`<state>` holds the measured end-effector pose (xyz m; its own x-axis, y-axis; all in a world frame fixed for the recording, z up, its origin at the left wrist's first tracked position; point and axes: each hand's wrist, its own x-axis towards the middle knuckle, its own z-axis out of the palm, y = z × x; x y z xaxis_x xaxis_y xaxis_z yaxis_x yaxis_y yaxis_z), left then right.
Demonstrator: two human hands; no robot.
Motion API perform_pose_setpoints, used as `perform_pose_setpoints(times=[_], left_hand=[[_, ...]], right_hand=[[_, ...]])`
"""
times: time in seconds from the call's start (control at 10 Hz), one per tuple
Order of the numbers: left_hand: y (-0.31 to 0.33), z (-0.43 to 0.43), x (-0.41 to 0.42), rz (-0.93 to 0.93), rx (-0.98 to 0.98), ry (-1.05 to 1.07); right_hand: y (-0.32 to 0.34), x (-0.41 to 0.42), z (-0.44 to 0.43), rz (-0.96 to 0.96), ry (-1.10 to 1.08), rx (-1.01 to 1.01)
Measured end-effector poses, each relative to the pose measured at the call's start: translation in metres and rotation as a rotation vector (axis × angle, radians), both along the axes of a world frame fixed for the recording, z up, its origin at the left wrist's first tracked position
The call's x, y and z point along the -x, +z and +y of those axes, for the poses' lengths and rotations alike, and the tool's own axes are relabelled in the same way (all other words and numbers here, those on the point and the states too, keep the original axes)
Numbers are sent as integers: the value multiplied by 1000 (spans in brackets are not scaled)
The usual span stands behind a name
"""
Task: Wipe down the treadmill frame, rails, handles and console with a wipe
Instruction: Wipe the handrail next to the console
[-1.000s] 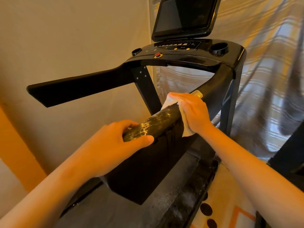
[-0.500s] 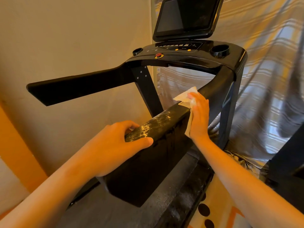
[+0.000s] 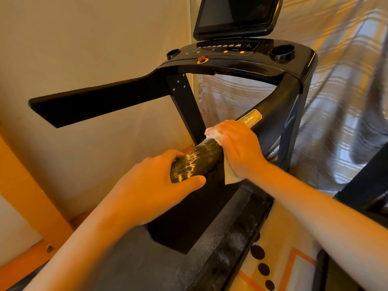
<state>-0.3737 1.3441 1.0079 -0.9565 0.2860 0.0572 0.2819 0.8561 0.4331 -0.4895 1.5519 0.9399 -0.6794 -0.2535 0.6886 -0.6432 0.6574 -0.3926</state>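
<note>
A black treadmill fills the view. Its right handrail [image 3: 197, 159] runs toward me, its top dusty and streaked. My left hand [image 3: 151, 185] grips the near end of this rail, thumb underneath. My right hand [image 3: 239, 148] wraps a white wipe [image 3: 230, 177] over the rail just beyond, fingers curled round the rail's top. A yellow pulse pad [image 3: 251, 118] lies right past my right hand. The left handrail [image 3: 94, 103] juts out at mid-left. The console [image 3: 231, 53] with a red stop button [image 3: 202, 59] and the dark screen [image 3: 237, 13] stand at the top.
The treadmill deck [image 3: 220, 238] and its dusty side rail run below my arms. A beige wall is on the left, with an orange frame [image 3: 35, 206] low down. A striped curtain [image 3: 346, 91] hangs on the right. A patterned mat [image 3: 279, 259] lies beside the deck.
My right hand with the wipe slid up the right handrail, then came back down toward my left hand. My left hand kept its grip on the rail's end.
</note>
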Motion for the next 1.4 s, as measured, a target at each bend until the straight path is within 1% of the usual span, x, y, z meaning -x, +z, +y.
perform_pose_setpoints(times=[0.1, 0.2, 0.3, 0.4, 0.5, 0.6, 0.7, 0.8, 0.9, 1.0, 1.1, 1.2, 1.3, 1.4], left_hand=[[1, -2, -1, -9, 30, -24], [3, -5, -1, -33, 31, -50], [1, -6, 0, -19, 14, -36], [-3, -6, 2, 3, -2, -15], [-5, -6, 5, 12, -8, -29], [-5, -6, 7, 5, 8, -48], [-5, -7, 6, 5, 15, -59], [-5, -7, 6, 7, 5, -48], [-6, -6, 5, 20, 5, -32], [-6, -6, 4, 19, -3, -16], [-6, -5, 4, 4, -22, 14], [-5, -5, 4, -20, -44, 38], [-2, -4, 3, -31, -43, 41], [-2, -5, 3, -53, -51, 43]], right_hand=[[37, 4, -1, -83, 16, -396], [40, 2, -6, -73, -32, -350], [12, -17, -20, 163, -49, 14], [-18, -33, -39, 260, -28, 207], [-21, -27, -34, 195, -27, 125], [12, -23, -23, 53, -17, -167], [58, -28, -30, -73, -7, -649], [72, -31, -37, -91, -100, -778], [44, -35, -32, -240, -156, -559], [-3, -36, -36, -250, -84, 38], [-40, -39, -51, 30, -194, 296], [-47, -58, -73, 120, -198, 554], [-52, -52, -72, 100, -193, 611], [-55, -22, -43, 44, -230, 717]])
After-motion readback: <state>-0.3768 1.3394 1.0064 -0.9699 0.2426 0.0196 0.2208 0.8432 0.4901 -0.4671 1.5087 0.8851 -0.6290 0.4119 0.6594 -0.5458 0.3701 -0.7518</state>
